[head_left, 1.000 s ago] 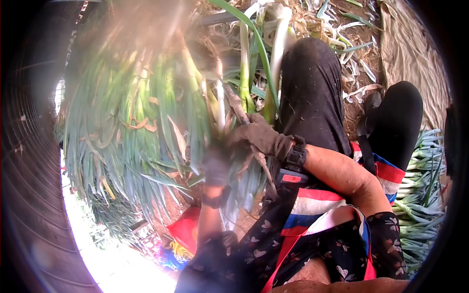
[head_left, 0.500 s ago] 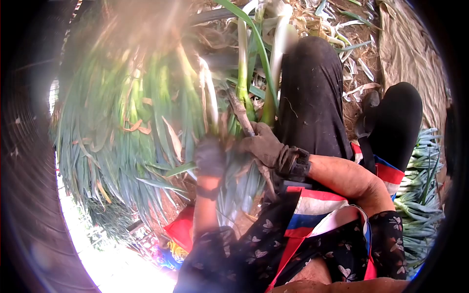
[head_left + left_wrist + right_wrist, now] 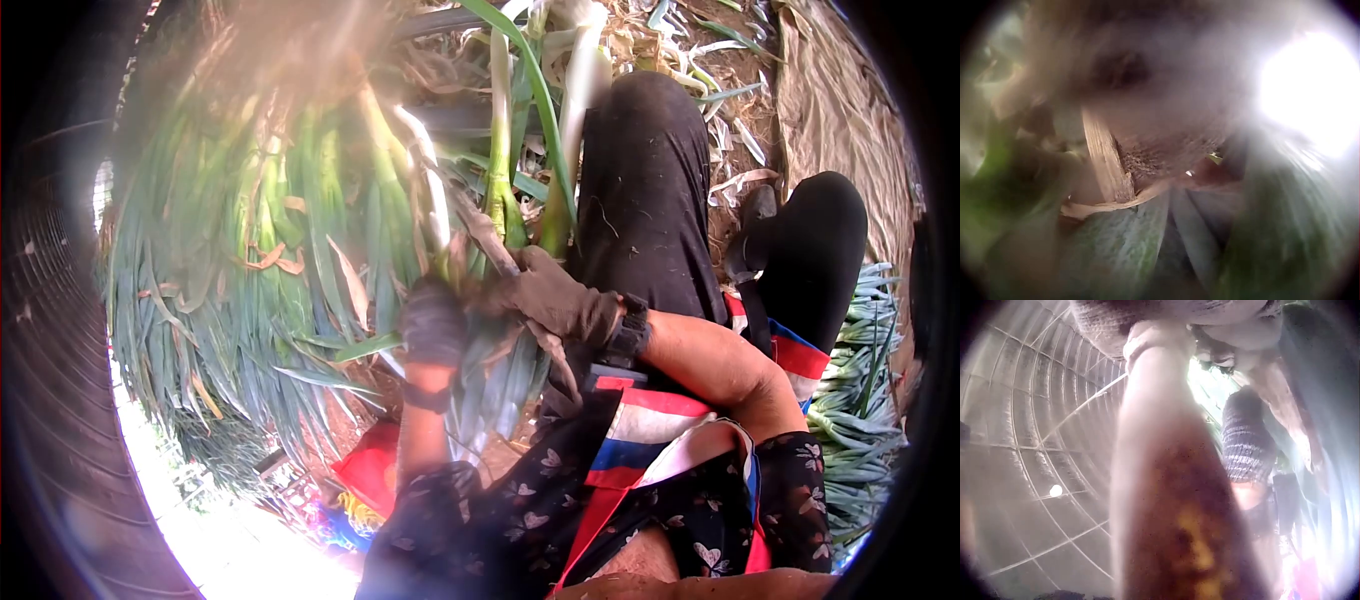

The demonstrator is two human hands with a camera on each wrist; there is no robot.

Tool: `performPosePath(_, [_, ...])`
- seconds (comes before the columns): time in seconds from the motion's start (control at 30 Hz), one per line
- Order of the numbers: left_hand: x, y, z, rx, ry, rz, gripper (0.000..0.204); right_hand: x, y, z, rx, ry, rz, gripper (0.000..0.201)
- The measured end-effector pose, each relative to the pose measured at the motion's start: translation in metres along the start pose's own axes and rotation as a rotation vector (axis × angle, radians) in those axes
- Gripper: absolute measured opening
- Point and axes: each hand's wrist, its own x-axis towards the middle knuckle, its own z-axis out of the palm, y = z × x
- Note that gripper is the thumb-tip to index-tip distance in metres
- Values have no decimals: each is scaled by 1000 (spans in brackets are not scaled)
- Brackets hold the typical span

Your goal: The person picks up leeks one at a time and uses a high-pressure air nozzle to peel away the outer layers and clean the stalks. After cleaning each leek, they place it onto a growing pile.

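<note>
Littered ground (image 3: pixel 742 75), stalk (image 3: pixel 434 190) aslant outward

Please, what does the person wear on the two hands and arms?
The left hand wears a dark grey knitted glove and dark wristband. The right hand wears a brownish-grey glove and black wrist strap. Both sleeves are black with pale prints.
</note>
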Motion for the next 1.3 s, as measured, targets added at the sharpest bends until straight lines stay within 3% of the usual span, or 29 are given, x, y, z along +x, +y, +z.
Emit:
performPosePath(0.07, [2,5,-10,24,-40,-59,29,-5,-44,-16,390,-102,606,24])
performPosePath(0.23, [9,-4,-20,-242,-133,-53,31,9,2,-1,35,-23,-119,20])
performPosePath(0.3, [2,-3,-9,-235,-86,-29,30,25,13,1,-235,3,-372,20])
performPosePath(0.37, [2,-5,-14,-258,-58,19,28,43,17,0,-616,-5,-507,22])
performPosePath(0.43, [4,-5,-27,-251,-6,66,26,45,-8,-5,-378,-61,-200,16])
performPosePath(0.5, [7,-3,-41,-229,47,74,24,55,1,-1,-392,92,-390,15])
performPosePath(0.57, [10,-1,-52,-263,30,43,22,49,-10,-7,-157,29,-83,15])
performPosePath(0.63, [8,-4,-48,-353,26,3,22,45,-16,-9,-126,-39,-77,11])
performPosePath(0.7, [6,-10,-35,-475,74,-30,24,41,-6,-11,-312,-110,-368,7])
performPosePath(0.77, [0,-25,-46,-507,146,35,23,26,-5,-16,-282,-6,-546,8])
performPosePath(0.83, [3,-31,-86,-598,173,8,22,8,-22,-17,-22,89,-394,10])
performPosePath(0.9, [15,-33,-134,-746,157,-121,21,-11,-55,-18,458,165,90,16])
performPosePath(0.93, [21,-35,-147,-759,245,-31,21,-15,-60,-15,530,229,63,26])
performPosePath(1.07, [88,-19,-161,-819,455,310,29,-27,-63,-9,497,419,20,24])
performPosePath(1.17, [162,26,-116,-807,281,267,42,-35,-74,-16,475,445,259,17])
performPosePath(1.27, [162,39,-117,-890,285,280,43,-41,-74,-30,679,395,351,13])
performPosePath(1.3, [156,38,-121,-837,210,198,45,-41,-73,-30,701,456,338,13])
